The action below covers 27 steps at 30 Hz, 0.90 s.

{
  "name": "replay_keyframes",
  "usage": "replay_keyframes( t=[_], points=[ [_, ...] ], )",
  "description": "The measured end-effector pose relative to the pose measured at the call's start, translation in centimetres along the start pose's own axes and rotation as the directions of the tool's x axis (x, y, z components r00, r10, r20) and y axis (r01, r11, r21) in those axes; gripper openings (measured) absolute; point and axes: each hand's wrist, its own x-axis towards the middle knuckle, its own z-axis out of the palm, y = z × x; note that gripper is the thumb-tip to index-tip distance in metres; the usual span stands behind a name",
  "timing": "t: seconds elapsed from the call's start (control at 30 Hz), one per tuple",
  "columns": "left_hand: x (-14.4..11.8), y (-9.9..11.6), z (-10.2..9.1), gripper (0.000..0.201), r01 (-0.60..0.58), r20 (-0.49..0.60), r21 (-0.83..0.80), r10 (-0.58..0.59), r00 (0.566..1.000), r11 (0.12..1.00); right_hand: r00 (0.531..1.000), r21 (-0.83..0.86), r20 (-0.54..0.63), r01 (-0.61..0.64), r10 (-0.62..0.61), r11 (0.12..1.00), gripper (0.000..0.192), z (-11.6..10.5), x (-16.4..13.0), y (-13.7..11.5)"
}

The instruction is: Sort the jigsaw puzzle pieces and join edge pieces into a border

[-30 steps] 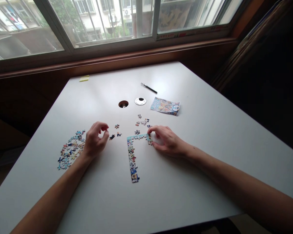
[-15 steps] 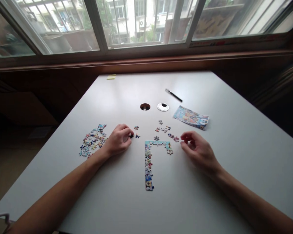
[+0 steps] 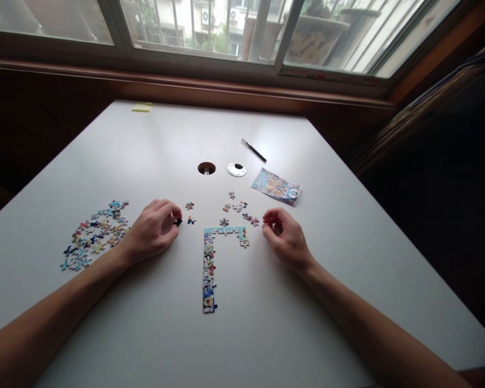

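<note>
My left hand is closed in a pinch on a dark jigsaw piece, just left of two loose pieces. My right hand rests on the table with curled fingers, thumb and forefinger slightly apart, and nothing shows between them. Its fingertips are close to a reddish jigsaw piece. Between the hands lies a joined puzzle border: a long left side, a top row and a short stub at the right. Several loose pieces are scattered above it.
A heap of mixed puzzle pieces spreads beside my left forearm. Farther back are a picture sheet, a pen, a round metal cover and a cable hole in the white table. A yellow sticky note is at the far edge.
The view has swung to the right, so everything appears farther left. Both hands keep nearly the same places over the table, and the dark piece stays in my left hand.
</note>
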Motion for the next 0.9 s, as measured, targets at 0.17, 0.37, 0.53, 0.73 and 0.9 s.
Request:
replay_keyframes(
  t=[0.17, 0.37, 0.53, 0.73, 0.9],
  points=[
    [-0.06, -0.22, 0.04, 0.017, 0.009, 0.001, -0.029, -0.009, 1.0, 1.0, 1.0, -0.003, 0.012, -0.003, 0.003, 1.0, 0.011, -0.05, -0.01, -0.16],
    [-0.03, -0.27, 0.14, 0.018, 0.004, 0.003, -0.04, -0.004, 1.0, 0.999, 1.0, -0.016, 0.018, 0.001, -0.001, 1.0, 0.009, -0.13, -0.05, -0.46],
    [0.01, -0.19, 0.2, 0.016, 0.026, -0.016, -0.015, -0.027, 1.0, 1.0, 1.0, -0.014, 0.028, -0.001, 0.001, 1.0, 0.01, -0.16, -0.07, -0.42],
    [0.08, 0.27, -0.11, 0.016, 0.062, -0.019, 0.005, -0.062, 0.998, 0.998, 1.0, -0.021, 0.026, -0.01, 0.011, 1.0, 0.008, -0.15, -0.1, -0.29],
    [0.16, 0.4, -0.23, 0.015, 0.061, -0.016, 0.002, -0.061, 0.998, 0.998, 1.0, -0.029, 0.023, -0.013, 0.013, 1.0, 0.008, -0.15, -0.11, -0.34]
  ],
)
